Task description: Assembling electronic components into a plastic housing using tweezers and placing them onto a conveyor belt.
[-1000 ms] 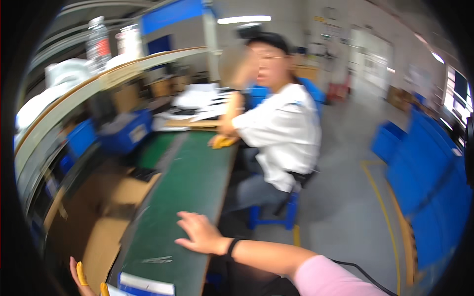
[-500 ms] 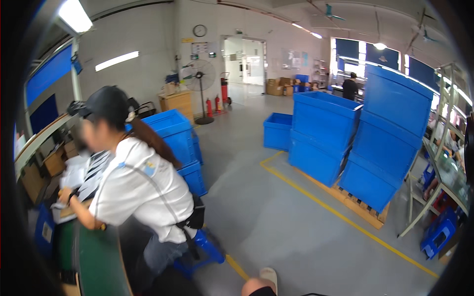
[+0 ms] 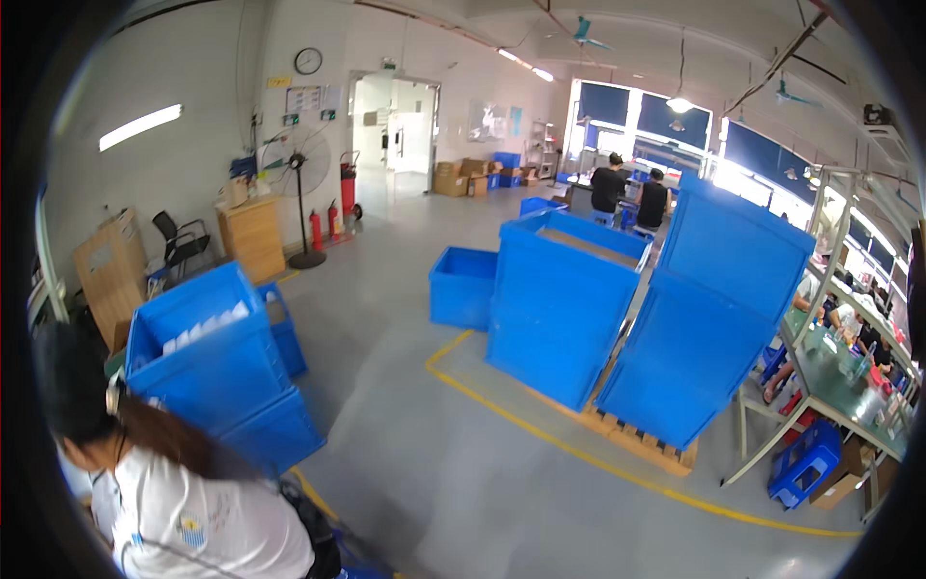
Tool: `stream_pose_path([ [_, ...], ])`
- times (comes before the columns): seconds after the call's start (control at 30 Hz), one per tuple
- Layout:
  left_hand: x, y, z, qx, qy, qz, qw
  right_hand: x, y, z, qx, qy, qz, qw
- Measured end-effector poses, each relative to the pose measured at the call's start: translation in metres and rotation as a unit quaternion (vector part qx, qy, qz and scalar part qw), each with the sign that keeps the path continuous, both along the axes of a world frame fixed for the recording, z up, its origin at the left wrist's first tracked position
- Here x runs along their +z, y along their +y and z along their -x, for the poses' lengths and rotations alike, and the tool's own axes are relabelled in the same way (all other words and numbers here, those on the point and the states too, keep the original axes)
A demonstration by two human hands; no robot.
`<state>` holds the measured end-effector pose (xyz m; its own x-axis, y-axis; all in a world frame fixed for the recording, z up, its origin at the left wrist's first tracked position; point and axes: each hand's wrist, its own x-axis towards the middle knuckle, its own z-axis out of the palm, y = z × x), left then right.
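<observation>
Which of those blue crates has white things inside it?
The blue crate on the left, stacked behind the seated person in white; white items show above its rim. The small crate on the floor looks empty.

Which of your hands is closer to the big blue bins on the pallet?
Cannot tell: neither left hand nor right hand is in view. The big blue bins stand on a wooden pallet ahead.

Neither hand nor either forearm shows in the view.
</observation>
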<state>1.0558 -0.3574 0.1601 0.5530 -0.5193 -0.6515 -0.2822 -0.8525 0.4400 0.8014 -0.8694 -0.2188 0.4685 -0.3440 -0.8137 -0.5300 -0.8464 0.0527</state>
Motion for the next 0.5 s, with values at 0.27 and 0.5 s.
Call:
stream_pose_path([
  [0.27, -0.02, -0.173, -0.036, 0.186, 0.094, 0.236, 0.949, 0.152, -0.11, -0.115, -0.001, -0.154, -0.107, 0.982],
  [0.5, -0.124, -0.229, -0.127, 0.168, 0.048, 0.266, 0.948, 0.194, -0.128, -0.256, -0.018, -0.279, -0.196, 0.94],
])
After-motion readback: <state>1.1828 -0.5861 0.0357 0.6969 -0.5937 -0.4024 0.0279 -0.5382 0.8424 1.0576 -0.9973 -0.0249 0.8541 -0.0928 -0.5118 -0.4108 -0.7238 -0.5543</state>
